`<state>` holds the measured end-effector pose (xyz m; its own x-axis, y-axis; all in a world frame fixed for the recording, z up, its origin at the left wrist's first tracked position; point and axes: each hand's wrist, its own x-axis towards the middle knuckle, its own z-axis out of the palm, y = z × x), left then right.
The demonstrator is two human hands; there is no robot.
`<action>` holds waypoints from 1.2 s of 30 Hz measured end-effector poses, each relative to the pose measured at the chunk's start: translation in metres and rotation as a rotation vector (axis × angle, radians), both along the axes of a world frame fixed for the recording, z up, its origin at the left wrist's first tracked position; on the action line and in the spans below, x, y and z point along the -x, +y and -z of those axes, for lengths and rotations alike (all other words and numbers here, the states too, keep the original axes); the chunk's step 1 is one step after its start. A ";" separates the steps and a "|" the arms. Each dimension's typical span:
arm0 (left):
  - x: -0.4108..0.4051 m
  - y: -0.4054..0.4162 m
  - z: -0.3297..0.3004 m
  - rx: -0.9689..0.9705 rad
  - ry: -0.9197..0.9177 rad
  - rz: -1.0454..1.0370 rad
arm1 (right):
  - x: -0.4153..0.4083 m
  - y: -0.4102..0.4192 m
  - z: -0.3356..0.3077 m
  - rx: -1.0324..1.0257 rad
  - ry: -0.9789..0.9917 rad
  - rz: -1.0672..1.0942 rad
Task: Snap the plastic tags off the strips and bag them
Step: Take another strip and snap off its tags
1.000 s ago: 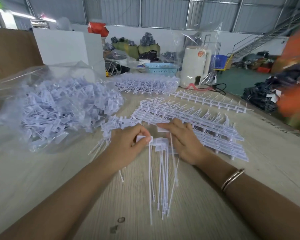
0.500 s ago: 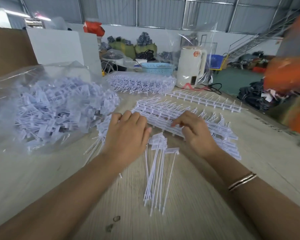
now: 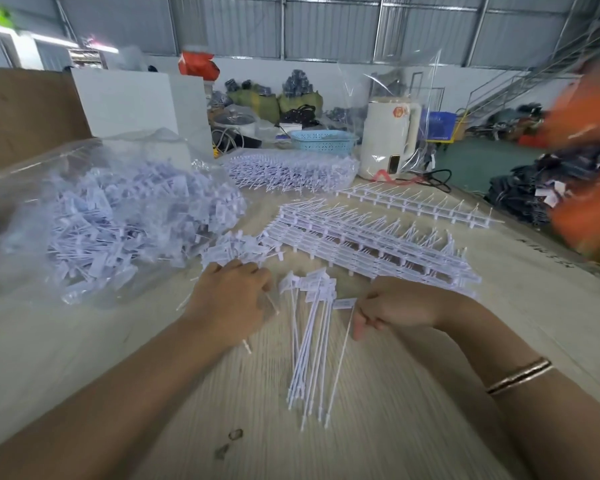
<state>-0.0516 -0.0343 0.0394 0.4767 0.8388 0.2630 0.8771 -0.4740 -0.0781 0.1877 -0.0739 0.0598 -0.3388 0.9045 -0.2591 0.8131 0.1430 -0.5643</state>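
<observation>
1. Head view, far left: a clear bag (image 3: 49, 188) is lying on the wooden bench (image 3: 378, 427), bulging with loose white tags (image 3: 125, 220).
2. Left hand (image 3: 231, 301) is resting palm down beside a small heap of tags (image 3: 232, 249), its fingers curled round a thin tag stem (image 3: 271, 303).
3. Between the hands, a bundle of snapped-off tags (image 3: 312, 341) is lying on the bench, heads pointing away.
4. Right hand (image 3: 395, 306) is pinching one tag (image 3: 343, 303) at its head, fingers clamped on it.
5. Behind it, stacked strips (image 3: 368, 233) are waiting; another strip (image 3: 416, 204) is lying farther back.
6. Writing on the white kettle (image 3: 388, 140) and the bench's right edge is showing too blurred to read.
</observation>
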 end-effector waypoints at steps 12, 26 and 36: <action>0.005 -0.027 -0.015 -0.216 0.135 -0.111 | 0.013 -0.002 -0.001 -0.020 0.036 0.029; -0.063 -0.043 0.003 0.193 0.360 -0.243 | 0.036 -0.007 0.016 -0.314 0.268 0.088; -0.012 -0.008 -0.033 -0.048 -0.219 -0.333 | 0.013 0.003 0.012 -0.778 0.671 0.355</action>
<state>-0.0400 -0.0420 0.0720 0.1087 0.9222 0.3711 0.9805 -0.1610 0.1128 0.1746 -0.0709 0.0477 0.1157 0.8149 0.5680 0.4382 0.4713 -0.7654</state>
